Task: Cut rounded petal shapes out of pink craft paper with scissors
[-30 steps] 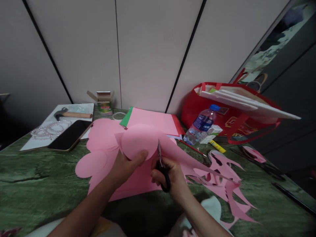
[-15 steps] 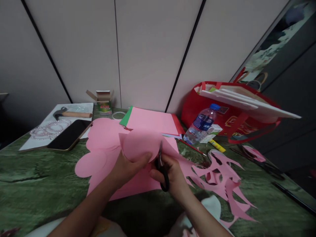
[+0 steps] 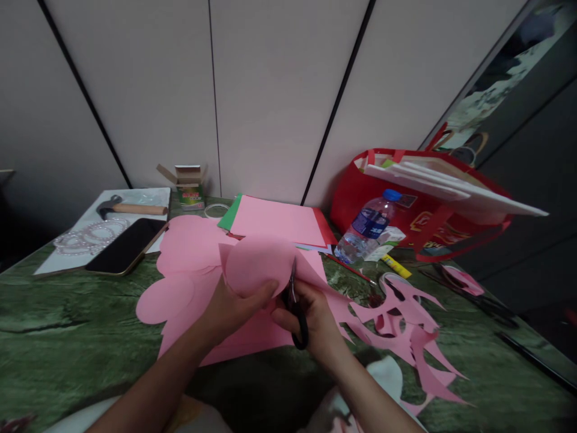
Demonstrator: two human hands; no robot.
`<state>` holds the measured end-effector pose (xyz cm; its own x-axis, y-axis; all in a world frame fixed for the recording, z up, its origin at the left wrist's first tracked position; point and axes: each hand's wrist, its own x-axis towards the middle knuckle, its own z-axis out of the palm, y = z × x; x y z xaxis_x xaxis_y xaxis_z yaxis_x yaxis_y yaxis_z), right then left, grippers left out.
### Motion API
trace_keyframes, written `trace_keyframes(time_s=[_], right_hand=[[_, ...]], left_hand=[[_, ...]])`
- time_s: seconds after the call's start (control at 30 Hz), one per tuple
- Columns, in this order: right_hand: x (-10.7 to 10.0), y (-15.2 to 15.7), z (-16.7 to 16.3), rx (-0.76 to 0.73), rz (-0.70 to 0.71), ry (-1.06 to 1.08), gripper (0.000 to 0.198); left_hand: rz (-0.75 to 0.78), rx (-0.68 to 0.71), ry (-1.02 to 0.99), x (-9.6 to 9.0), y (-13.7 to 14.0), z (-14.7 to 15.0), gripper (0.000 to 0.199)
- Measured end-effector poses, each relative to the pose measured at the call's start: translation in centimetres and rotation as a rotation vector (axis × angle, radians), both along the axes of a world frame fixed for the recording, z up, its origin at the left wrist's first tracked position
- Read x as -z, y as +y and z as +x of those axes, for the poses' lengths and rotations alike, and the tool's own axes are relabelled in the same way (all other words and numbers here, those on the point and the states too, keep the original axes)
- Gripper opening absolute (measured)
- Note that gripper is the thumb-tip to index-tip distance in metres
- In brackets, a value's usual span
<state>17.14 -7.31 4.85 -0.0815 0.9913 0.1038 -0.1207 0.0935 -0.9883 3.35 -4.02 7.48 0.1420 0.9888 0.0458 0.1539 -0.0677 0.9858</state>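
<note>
Work in hand: cutting a rounded shape from pink paper (image 3: 259, 264) with black-handled scissors (image 3: 295, 308).

Grip: left hand (image 3: 240, 308) pinches the paper at its lower edge, thumb on the near face; the fingers behind it are hidden. Right hand (image 3: 313, 316) is closed around the scissor handles. The blades lie at the right side of the curve, tips upward; cannot tell whether they are parted.

Position: the pink paper is held up between the hands, above the loose pink sheets on the green wood-grain tabletop (image 3: 67, 325).

Progress: judged partway. A smooth curve shows along the top, but a pointed corner (image 3: 223, 254) juts out at left and a broad offcut strip (image 3: 311, 267) spreads away at right. These appear to be waste not yet trimmed free (whether the strip joins the scrap farther right is unclear).

Done, by the look of it: one pink disc (image 3: 160, 299) lies at the left of the sheets, just beside a scalloped pink piece (image 3: 184, 246). Curved pink scraps (image 3: 419, 319) are heaped at right.

Left: the remainder of this outline. A stacked pink sheet (image 3: 279, 219) behind looks uncut; its intended use cannot be told.
</note>
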Motion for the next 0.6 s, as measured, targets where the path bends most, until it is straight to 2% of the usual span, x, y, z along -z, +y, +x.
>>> trace_keyframes(time_s=[0.23, 0.43, 0.6], right_hand=[[-0.1, -0.04, -0.01, 0.001, 0.02, 0.001, 0.029], [0.18, 0.09, 0.0, -0.002, -0.003, 0.033, 0.029], [0.45, 0.08, -0.01, 0.003, -0.01, 0.039, 0.028]], left_hand=[[-0.031, 0.008, -0.031, -0.26, -0.2, 0.14, 0.022], [-0.055, -0.09, -0.071, -0.86, -0.87, 0.73, 0.017], [-0.06, -0.079, -0.053, -0.66, -0.68, 0.58, 0.023]])
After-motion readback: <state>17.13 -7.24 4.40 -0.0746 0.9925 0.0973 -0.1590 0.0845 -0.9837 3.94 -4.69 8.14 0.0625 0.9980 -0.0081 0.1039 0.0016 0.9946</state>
